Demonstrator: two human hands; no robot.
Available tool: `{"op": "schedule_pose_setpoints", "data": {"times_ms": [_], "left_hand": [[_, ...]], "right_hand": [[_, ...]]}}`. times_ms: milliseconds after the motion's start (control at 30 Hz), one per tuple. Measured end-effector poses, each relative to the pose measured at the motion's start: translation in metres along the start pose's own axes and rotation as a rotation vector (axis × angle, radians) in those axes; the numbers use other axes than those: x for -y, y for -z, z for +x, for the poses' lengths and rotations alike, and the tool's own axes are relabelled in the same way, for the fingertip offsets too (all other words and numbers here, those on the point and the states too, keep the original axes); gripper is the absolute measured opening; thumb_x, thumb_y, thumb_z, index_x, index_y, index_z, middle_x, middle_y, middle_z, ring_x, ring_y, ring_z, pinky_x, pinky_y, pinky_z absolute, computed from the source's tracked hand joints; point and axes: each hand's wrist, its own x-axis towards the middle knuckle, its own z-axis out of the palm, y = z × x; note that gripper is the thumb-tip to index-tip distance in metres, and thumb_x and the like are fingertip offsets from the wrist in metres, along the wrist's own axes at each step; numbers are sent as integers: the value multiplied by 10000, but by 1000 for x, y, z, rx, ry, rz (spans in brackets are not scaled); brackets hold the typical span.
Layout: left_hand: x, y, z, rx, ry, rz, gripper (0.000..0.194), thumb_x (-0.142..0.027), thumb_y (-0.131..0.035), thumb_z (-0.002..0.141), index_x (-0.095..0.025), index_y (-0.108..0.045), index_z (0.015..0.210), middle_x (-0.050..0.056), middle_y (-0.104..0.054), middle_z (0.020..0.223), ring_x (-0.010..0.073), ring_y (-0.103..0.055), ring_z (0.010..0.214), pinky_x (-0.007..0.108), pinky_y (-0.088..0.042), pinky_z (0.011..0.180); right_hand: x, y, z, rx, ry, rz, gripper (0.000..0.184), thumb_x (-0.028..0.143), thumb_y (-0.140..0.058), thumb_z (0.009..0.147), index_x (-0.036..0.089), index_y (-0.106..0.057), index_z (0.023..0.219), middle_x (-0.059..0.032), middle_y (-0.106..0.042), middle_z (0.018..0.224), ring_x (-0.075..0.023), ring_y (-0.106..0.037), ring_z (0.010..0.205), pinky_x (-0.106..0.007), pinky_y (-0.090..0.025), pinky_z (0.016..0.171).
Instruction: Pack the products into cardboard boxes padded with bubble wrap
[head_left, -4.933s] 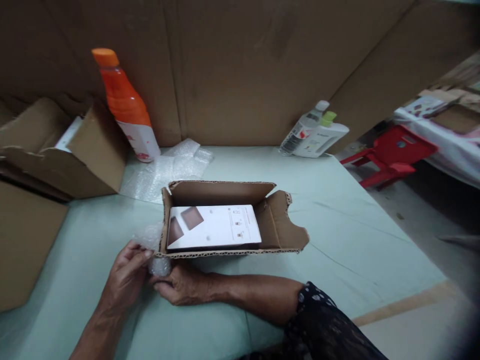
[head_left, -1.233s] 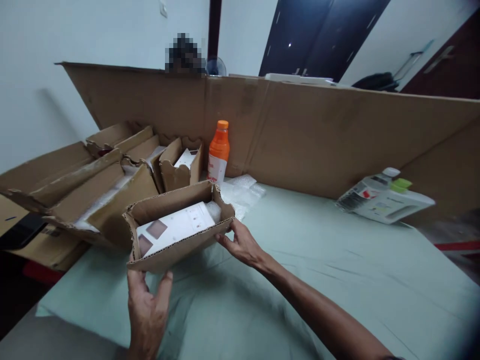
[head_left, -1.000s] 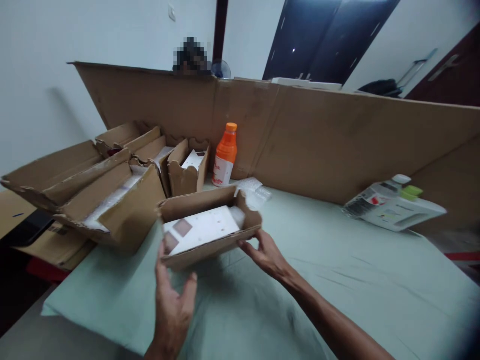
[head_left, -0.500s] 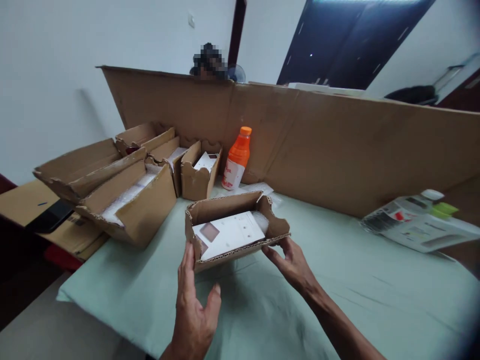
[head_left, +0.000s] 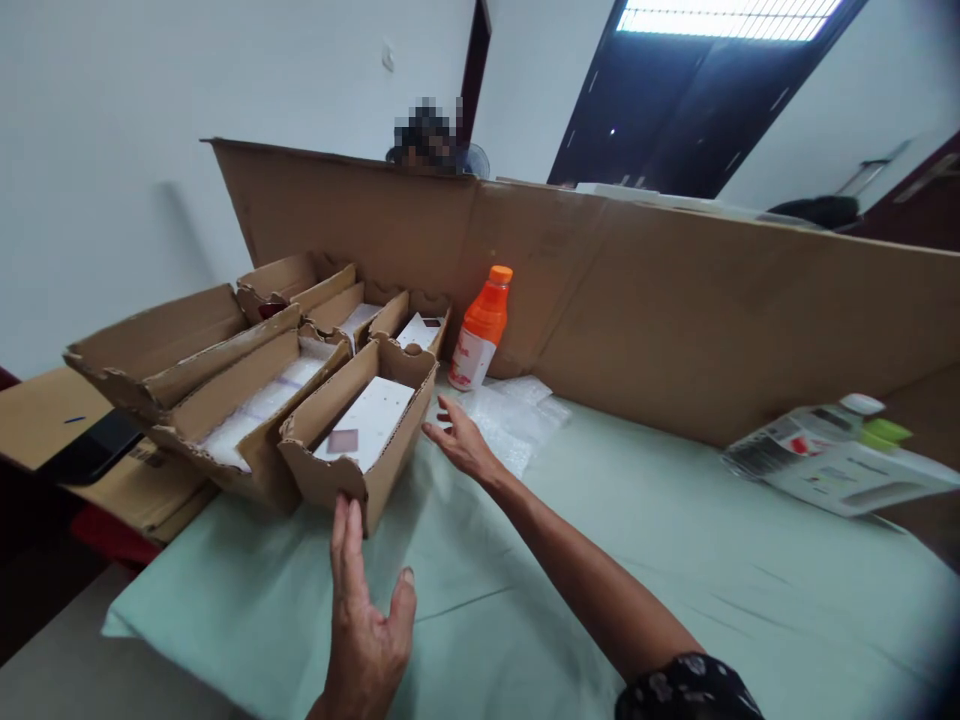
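An open cardboard box with a white flat piece inside stands against a row of similar boxes on the left. My left hand has its fingertips at the front end of this box, thumb spread away, gripping nothing. By the box's far right side is my right hand, its fingers apart and holding nothing. Beside it on the cloth lie clear bubble-wrap sheets. The neighbouring box holds bubble-wrapped white pieces. Behind, a smaller box also has white pieces in it.
An orange bottle stands behind the bubble wrap. A tall cardboard panel runs along the back, with a person partly visible beyond it. Plastic containers lean at the right on the green cloth. A phone lies far left.
The box between my hands has moved left and turned lengthwise, now beside the other boxes. My right hand has come off it and shifted left and away from me. More bubble wrap shows.
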Motion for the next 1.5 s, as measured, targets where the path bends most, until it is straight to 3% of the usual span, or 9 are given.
{"op": "schedule_pose_setpoints", "data": {"times_ms": [167,333,500,633,767,867,1067,1200,1500], "left_hand": [[3,2,0,44,-17,-28,777,-182,-559,945,-327,-213,1625,157,-232,1689,350,-367,1506,590,-409,1168],[8,10,3,56,-11,3,709,-203,-537,955,-304,-272,1605,150,-318,1648,330,-396,1485,563,-418,1168],[39,32,14,30,-89,162,526,-242,-547,942,-275,-488,1463,129,-514,1458,294,-549,1332,472,-506,1080],[54,40,23,5,-120,190,580,-249,-597,905,-271,-477,1473,121,-532,1410,289,-562,1296,454,-507,1074],[53,34,25,-22,-75,161,618,-265,-585,915,-245,-435,1513,147,-502,1449,308,-534,1330,495,-488,1095],[51,32,27,-46,-67,166,635,-267,-570,926,-240,-406,1539,155,-482,1481,313,-511,1356,510,-469,1116],[50,39,37,-31,-129,218,614,-237,-553,941,-266,-400,1535,138,-495,1470,287,-499,1365,466,-473,1104],[57,35,33,-62,-113,206,514,-244,-554,943,-231,-479,1451,137,-557,1359,274,-557,1273,435,-503,1043],[83,23,21,-18,-168,205,313,-189,-529,929,-212,-638,1221,102,-655,1159,226,-673,1074,350,-586,898]], "right_hand": [[-12,-31,-16,170,30,125,723,195,-611,844,183,-406,1537,-194,-490,1541,-280,-639,1237,-422,-571,937],[-10,-46,-18,142,86,76,705,180,-638,807,195,-462,1490,-182,-531,1510,-260,-689,1124,-401,-575,867],[5,-11,-19,-92,202,36,341,225,-548,899,206,-657,1222,-115,-703,1233,-209,-712,985,-364,-560,835],[38,25,2,-236,357,-106,403,240,-551,910,237,-626,1306,-110,-641,1376,-254,-616,1234,-408,-525,975],[64,29,35,-106,523,-364,569,83,-526,830,231,-593,1375,-100,-547,1510,-280,-469,1404,-504,-395,1146],[68,20,43,-17,564,-507,470,59,-544,808,231,-683,1223,-96,-603,1444,-309,-447,1405,-551,-366,1150],[76,33,35,-81,589,-544,471,71,-519,851,207,-658,1280,-110,-620,1400,-286,-526,1314,-501,-416,1106],[101,57,67,-165,479,-557,439,75,-484,876,145,-668,1269,-118,-653,1348,-255,-608,1206,-414,-466,1035],[121,58,185,518,114,-774,223,89,-636,838,137,-789,994,-28,-757,821,-177,-705,788,-279,-515,782]]}}
